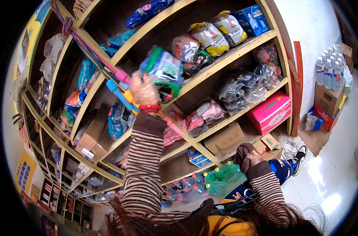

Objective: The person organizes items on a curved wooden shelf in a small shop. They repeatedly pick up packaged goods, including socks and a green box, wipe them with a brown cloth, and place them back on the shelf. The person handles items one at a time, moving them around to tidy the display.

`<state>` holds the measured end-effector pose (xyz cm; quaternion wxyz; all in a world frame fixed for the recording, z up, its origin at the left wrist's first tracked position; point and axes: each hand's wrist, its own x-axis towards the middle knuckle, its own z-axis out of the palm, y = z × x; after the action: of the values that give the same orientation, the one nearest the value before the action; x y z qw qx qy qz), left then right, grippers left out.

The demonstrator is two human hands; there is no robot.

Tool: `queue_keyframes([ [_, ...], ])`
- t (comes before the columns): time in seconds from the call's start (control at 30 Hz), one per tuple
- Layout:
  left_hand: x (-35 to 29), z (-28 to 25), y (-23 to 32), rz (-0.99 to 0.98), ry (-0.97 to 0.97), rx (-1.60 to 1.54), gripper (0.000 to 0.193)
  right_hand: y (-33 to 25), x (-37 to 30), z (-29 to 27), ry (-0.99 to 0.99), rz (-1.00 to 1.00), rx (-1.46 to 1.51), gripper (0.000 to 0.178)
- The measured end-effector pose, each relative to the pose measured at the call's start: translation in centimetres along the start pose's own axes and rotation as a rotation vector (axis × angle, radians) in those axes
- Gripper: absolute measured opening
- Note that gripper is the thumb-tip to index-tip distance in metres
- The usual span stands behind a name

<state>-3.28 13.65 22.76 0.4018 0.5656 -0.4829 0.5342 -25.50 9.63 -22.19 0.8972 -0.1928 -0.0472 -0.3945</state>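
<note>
My left hand point(143, 91) is raised to a wooden shelf point(210, 70) and grips a clear plastic pack with blue and green items point(164, 70), held at the shelf's front edge. A red bangle point(149, 107) circles that wrist above a striped sleeve. My right hand point(253, 158) is low at the right and closed on a dark brown cloth point(242, 154). Bagged goods point(209, 37) lie on the shelf just right of the raised pack.
Coloured plastic poles point(108, 74) lean across the shelves at the left. A pink box point(270, 111) and cardboard boxes point(225, 138) sit on lower shelves. Green bags point(222, 179) and bottles lie below. A bottled-water pack point(327, 70) rests on cartons on the white floor at right.
</note>
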Motion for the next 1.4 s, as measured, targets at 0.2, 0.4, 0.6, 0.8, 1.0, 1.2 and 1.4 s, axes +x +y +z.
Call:
queue_keyframes([
  [0.2,0.1,2.3,1.2,-0.663,-0.116,-0.539,0.031,0.9,0.5,0.3,0.019,0.002,-0.021,0.052],
  [0.4,-3.9,0.4,3.2,0.228,-0.246,-0.153,0.05,0.9,0.6,-1.6,0.073,-0.035,-0.137,0.054],
  [0.6,-1.9,6.6,2.3,0.25,-0.285,0.095,0.04,0.6,0.4,2.3,0.144,0.036,-0.159,0.06],
  [0.8,-0.9,11.1,-0.3,0.095,-0.401,0.164,0.044,0.8,0.8,2.3,0.123,0.028,-0.255,0.059],
  [1.0,-0.3,5.4,-1.7,0.238,-0.349,0.085,0.07,-0.5,1.9,2.9,0.077,-0.36,-1.588,0.029],
  [1.2,5.9,9.7,-7.8,0.085,-1.204,0.845,0.054,0.2,2.6,0.4,-0.02,-0.956,-2.16,0.031],
  [1.4,5.8,8.6,-4.4,-0.06,-1.232,1.029,0.03,1.7,1.7,-1.3,0.102,-0.669,-1.861,0.041],
])
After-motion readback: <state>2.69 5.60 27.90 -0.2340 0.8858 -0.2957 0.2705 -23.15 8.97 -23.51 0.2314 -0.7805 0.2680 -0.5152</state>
